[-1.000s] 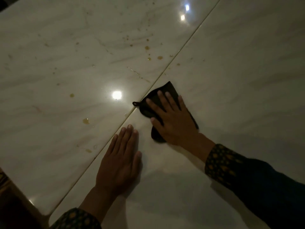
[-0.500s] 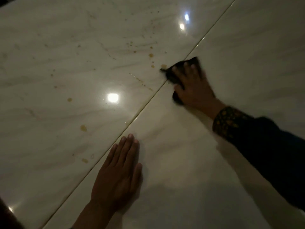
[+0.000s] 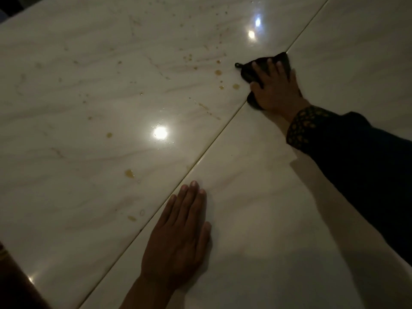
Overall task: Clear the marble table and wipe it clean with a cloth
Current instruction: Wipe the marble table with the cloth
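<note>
The right hand presses a dark cloth flat on the marble desk, fingers spread straight over it, its grip wide and curled round nothing; the cloth lies on the seam between the two slabs, its small loop pointing left toward the brown spots just beside it. The left hand rests palm down, fingers straight and together, on the near slab just right of the seam, well apart from the cloth.
</note>
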{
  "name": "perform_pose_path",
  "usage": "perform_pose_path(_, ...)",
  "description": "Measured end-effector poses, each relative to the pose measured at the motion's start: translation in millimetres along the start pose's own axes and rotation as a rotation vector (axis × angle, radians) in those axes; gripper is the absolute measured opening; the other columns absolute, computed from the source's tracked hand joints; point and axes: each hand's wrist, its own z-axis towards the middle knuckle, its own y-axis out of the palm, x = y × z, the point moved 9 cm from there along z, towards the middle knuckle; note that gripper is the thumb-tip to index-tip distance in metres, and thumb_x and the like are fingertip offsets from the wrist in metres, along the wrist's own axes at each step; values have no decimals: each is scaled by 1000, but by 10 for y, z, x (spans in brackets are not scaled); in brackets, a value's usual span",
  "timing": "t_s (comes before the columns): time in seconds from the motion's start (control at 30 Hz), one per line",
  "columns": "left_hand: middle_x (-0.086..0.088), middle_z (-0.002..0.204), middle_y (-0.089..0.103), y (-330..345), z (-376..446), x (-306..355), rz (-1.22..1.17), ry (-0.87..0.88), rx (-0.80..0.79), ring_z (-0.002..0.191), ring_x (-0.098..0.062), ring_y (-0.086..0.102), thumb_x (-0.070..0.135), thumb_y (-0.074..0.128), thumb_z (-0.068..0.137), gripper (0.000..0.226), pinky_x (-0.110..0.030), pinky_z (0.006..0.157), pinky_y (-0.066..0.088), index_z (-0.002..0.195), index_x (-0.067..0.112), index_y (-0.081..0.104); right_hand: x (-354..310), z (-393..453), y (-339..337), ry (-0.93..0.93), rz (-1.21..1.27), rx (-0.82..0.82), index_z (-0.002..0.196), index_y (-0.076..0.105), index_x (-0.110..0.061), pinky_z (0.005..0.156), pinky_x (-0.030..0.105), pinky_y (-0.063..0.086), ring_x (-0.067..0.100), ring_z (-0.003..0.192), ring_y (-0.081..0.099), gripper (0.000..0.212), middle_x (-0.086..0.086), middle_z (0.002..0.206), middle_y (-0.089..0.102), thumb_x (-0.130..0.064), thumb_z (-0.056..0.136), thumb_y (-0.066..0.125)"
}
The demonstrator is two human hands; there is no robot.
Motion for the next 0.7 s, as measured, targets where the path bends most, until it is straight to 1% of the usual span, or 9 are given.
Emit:
perform_pose_path(0.03, -5, 161, 18, 3, -6, -5, 0, -1, 4, 149, -18, 13, 42, 28, 99, 60, -36, 119, 15, 152, 12, 25, -115, -25, 17, -21, -10, 4, 153, 11, -34, 116, 55, -2, 31, 148, 4, 59, 10, 162, 7, -50, 98, 22)
perform_pose_path(0.1, -5, 161, 17, 0, -28, -2, -8, 5, 8, 149, -16, 11, 42, 28, 100, 60, -35, 120, 14, 152, 13, 24, -505, -306, 38, -187, -37, 63, 152, 21, -30, 115, 55, 8, 36, 146, 16, 63, 14, 159, 19, -52, 93, 19)
perform_pose_path(0.17, -6, 160, 18, -35, -32, 21, -6, 13, 24, 149, -15, 10, 41, 28, 100, 59, -34, 121, 12, 152, 12, 25, -916, -792, 146, -337, -13, 81, 150, 31, -29, 114, 54, 16, 36, 144, 24, 61, 14, 156, 29, -50, 93, 23)
perform_pose_path(0.27, -9, 158, 24, -66, -39, 27, -5, 16, 48, 148, -16, 14, 39, 30, 100, 58, -35, 120, 16, 150, 10, 30, -1345, -1595, 342, -389, 44, 2, 151, 21, -36, 118, 53, 7, 28, 148, 15, 57, 7, 160, 20, -48, 96, 26)
perform_pose_path(0.37, -10, 157, 28, -65, -69, 15, -46, 1, 38, 147, -17, 19, 35, 32, 101, 55, -35, 120, 16, 149, 9, 32, -1222, -2320, 401, -412, 9, 14, 152, 18, -39, 119, 50, 8, 23, 148, 13, 55, 1, 161, 15, -50, 98, 23)
perform_pose_path(0.47, -9, 157, 29, -107, -89, 40, -62, 32, 66, 147, -18, 21, 30, 36, 100, 54, -34, 120, 17, 149, 8, 32, -536, -2483, 287, -286, -21, 46, 151, 17, -41, 116, 50, 15, 24, 147, 18, 56, -1, 161, 16, -53, 97, 22)
perform_pose_path(0.57, -10, 154, 34, -197, -200, 48, -82, 25, 109, 145, -20, 27, 28, 37, 99, 52, -35, 119, 20, 147, 7, 36, 112, -2227, 149, -25, -16, 44, 152, 15, -37, 116, 56, 14, 29, 147, 15, 63, 5, 162, 13, -58, 93, 16)
perform_pose_path(0.63, -11, 155, 33, -213, -371, -39, -99, -21, 138, 145, -21, 27, 29, 37, 99, 53, -37, 118, 22, 147, 6, 35, 152, -2087, 128, 103, -14, 10, 153, 10, -35, 117, 57, 7, 30, 148, 7, 67, 8, 162, 6, -57, 90, 14)
perform_pose_path(0.7, -12, 155, 33, -220, -578, -250, -101, -40, 161, 145, -23, 26, 28, 41, 98, 55, -40, 118, 23, 146, 4, 36, -124, -2128, 167, 147, 2, 1, 154, 8, -31, 117, 58, 4, 32, 148, 3, 69, 11, 162, 3, -55, 89, 13)
